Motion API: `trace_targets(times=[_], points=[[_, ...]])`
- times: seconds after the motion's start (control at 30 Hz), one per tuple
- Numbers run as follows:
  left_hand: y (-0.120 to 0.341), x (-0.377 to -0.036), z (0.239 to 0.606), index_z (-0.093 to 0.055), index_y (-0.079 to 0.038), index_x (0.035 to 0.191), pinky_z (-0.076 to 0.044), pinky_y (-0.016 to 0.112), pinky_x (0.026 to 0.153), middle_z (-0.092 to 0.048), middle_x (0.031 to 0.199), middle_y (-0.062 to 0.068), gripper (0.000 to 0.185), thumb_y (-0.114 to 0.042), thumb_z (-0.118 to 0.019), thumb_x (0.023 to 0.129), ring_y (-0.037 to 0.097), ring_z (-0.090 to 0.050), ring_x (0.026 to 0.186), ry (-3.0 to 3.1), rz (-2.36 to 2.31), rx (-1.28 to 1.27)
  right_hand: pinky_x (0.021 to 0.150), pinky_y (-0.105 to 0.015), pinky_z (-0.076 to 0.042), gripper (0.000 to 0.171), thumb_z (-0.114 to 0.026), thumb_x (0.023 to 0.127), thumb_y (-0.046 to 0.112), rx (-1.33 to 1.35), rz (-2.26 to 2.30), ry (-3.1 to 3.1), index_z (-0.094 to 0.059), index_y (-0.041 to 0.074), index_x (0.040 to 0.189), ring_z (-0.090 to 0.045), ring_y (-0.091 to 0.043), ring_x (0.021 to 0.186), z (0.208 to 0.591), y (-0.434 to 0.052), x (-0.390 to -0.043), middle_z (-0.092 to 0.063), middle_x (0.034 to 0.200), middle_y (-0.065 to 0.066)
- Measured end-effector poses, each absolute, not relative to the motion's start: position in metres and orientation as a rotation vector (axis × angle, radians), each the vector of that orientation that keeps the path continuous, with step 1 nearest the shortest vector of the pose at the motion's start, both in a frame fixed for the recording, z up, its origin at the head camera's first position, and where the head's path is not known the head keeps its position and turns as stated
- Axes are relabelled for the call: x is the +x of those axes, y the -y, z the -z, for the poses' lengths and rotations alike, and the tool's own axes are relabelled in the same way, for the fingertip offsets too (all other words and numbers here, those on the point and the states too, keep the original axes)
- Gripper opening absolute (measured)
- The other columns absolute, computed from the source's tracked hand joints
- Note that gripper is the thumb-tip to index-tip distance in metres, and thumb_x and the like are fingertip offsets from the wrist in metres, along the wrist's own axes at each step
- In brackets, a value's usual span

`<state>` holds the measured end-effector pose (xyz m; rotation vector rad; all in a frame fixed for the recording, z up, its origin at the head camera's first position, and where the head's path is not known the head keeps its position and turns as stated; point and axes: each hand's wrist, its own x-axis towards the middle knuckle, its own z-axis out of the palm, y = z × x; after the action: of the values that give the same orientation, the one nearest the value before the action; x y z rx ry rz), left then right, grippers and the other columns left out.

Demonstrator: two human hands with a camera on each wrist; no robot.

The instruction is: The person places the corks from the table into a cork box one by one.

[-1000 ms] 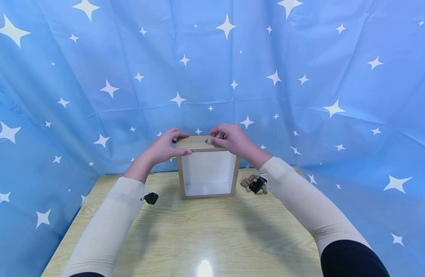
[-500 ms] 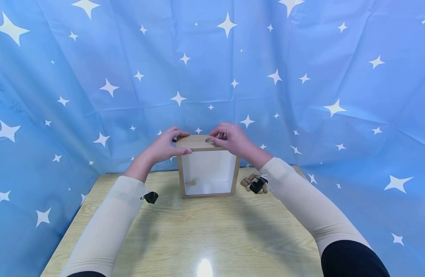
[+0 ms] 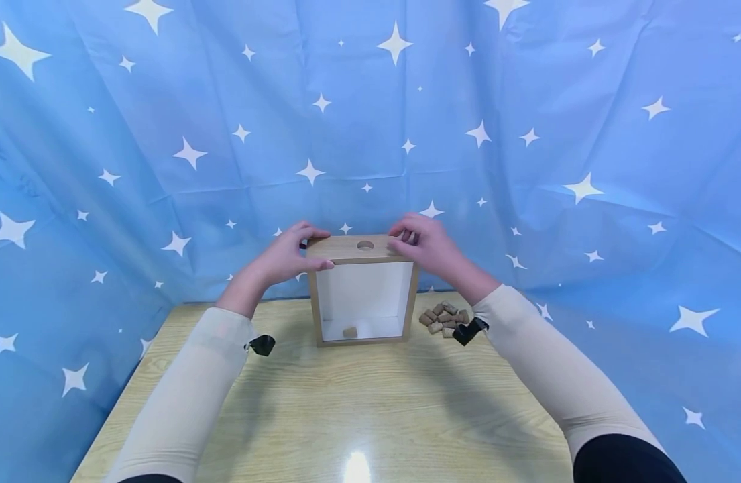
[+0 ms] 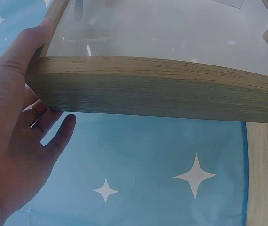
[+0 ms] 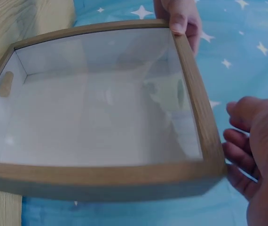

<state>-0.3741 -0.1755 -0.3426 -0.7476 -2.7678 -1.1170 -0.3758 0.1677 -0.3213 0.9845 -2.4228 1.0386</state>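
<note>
standing upright at the far side of the wooden bench (image 3: 358,402), the wooden shadow box (image 3: 363,290) has a glass front, a white inside and a round hole (image 3: 365,245) in its top board. the left hand (image 3: 283,258) holds the top left corner of the box, the thumb on the front edge and the fingers curled over the top. the right hand (image 3: 427,247) is at the top right corner; its fingers are loosely bent and touch the edge, and its grip closes on nothing. one cork (image 3: 349,332) lies on the floor inside the box, near the left wall. a small heap of corks (image 3: 444,318) lies on the bench just to the right of the box. a blue cloth with white stars (image 3: 527,134) hangs behind.
</note>
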Motion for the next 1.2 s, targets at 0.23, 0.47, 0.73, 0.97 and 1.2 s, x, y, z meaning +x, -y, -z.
trace_targets(times=[0.23,0.47,0.73,0.97,1.2], points=[[0.176,-0.374,0.342,-0.062,-0.016,0.157,-0.049,0.053,0.108,-0.056,0.144,0.002,0.077,-0.049,-0.091,0.093,0.027,-0.055,0.128,2.770,1.117,-0.748,0.073,-0.032,-0.055,0.007,-0.082,0.100,0.004,0.877,-1.093,2.329,-0.081,0.002,0.106,-0.065,-0.022,0.084,0.328,-0.201,-0.373,-0.073,0.098,-0.008],[0.176,-0.372,0.340,-0.061,-0.015,0.158,-0.047,0.055,0.111,-0.055,0.149,0.005,0.080,-0.049,-0.090,0.093,0.030,-0.054,0.133,2.788,1.108,-0.747,0.073,-0.025,-0.054,0.010,-0.082,0.102,0.010,0.739,-1.129,2.391,-0.080,0.005,0.111,-0.065,-0.021,0.087,0.352,-0.236,-0.367,-0.073,0.102,-0.008],[0.177,-0.374,0.340,-0.060,-0.017,0.160,-0.049,0.052,0.105,-0.054,0.151,0.006,0.080,-0.049,-0.090,0.093,0.030,-0.056,0.127,2.812,1.079,-0.748,0.073,-0.026,-0.055,0.012,-0.080,0.104,0.013,0.622,-1.116,2.524,-0.079,0.005,0.114,-0.066,-0.023,0.090,0.387,-0.268,-0.357,-0.073,0.106,-0.009],[0.178,-0.374,0.339,-0.059,-0.015,0.161,-0.048,0.053,0.105,-0.054,0.150,0.006,0.080,-0.040,-0.093,0.092,0.030,-0.054,0.128,2.807,1.095,-0.761,0.071,-0.030,-0.056,0.014,-0.081,0.104,0.016,0.558,-1.121,2.561,-0.079,0.007,0.115,-0.067,-0.025,0.087,0.417,-0.288,-0.351,-0.073,0.105,-0.009],[0.176,-0.375,0.340,-0.060,-0.012,0.160,-0.048,0.052,0.103,-0.055,0.145,0.006,0.081,-0.034,-0.095,0.090,0.030,-0.054,0.122,2.797,1.090,-0.761,0.071,-0.035,-0.058,0.021,-0.079,0.105,0.019,0.457,-1.123,2.648,-0.078,0.007,0.122,-0.068,-0.026,0.093,0.452,-0.305,-0.346,-0.074,0.109,-0.009]])
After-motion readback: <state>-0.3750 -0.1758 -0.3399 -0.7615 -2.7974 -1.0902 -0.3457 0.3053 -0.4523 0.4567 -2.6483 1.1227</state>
